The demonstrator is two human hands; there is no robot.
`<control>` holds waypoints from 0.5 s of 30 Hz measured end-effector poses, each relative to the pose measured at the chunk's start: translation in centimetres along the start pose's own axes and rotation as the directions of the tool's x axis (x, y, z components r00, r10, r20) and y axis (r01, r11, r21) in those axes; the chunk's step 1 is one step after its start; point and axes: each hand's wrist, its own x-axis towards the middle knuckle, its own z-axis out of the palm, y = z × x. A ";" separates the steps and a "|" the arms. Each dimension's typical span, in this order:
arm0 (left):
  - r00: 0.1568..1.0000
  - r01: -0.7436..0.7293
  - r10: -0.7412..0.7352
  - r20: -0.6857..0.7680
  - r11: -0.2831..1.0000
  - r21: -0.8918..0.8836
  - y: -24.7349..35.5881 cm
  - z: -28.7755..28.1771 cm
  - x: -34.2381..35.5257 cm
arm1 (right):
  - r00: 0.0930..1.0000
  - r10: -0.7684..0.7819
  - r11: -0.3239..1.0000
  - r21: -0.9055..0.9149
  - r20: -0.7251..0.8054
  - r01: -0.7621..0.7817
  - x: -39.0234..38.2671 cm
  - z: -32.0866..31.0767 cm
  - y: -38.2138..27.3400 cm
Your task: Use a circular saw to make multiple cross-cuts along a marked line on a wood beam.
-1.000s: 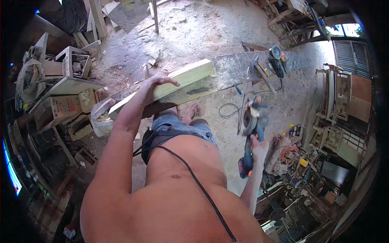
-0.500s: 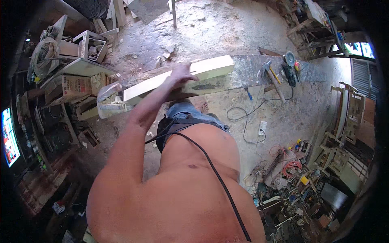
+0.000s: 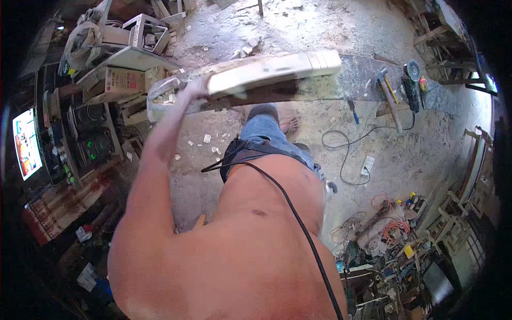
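My left hand (image 3: 196, 88), blurred by motion, is on the left end of a pale timber beam (image 3: 272, 66) and appears to grip it. The beam lies along a worn, dusty plank bench (image 3: 362, 90). My right hand is hidden behind my torso; part of a dark tool (image 3: 331, 187) shows beside my right hip. Further right on the bench are a wooden-handled hammer (image 3: 389, 98), a smaller yellow-handled tool (image 3: 391, 85) and an angle grinder (image 3: 410, 88). A blue-handled tool (image 3: 353, 112) lies at the bench's near edge.
A cord (image 3: 341, 141) and white power strip (image 3: 367, 165) lie on the floor. Cluttered tools and coiled cables (image 3: 394, 229) fill the lower right. Cardboard boxes (image 3: 122, 80) and a lit screen (image 3: 26, 144) are at left; wooden frames (image 3: 472, 160) lean at right.
My left hand has moved toward the beam's left end. My right hand and the grinder it held have dropped out of sight behind my body, and my view has shifted.
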 end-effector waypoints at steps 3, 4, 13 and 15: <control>0.956 0.088 -0.057 0.289 0.991 -0.096 -0.5 -3.7 3.3 | 0.993 -0.100 0.993 0.075 0.064 0.095 0.8 0.4 -1.6; 0.942 0.092 -0.055 0.331 0.991 -0.098 -0.3 -4.6 4.0 | 0.998 -0.065 0.997 0.043 0.003 0.065 1.1 0.4 -2.1; 0.884 0.008 0.040 0.465 0.995 -0.101 0.0 -7.4 5.9 | 0.933 -0.288 0.949 0.071 -0.215 0.309 -4.5 2.2 -5.4; 0.878 -0.023 0.057 0.475 0.997 -0.076 -0.3 -7.2 6.3 | 0.924 -0.312 0.939 0.077 -0.222 0.335 -7.7 3.0 -6.1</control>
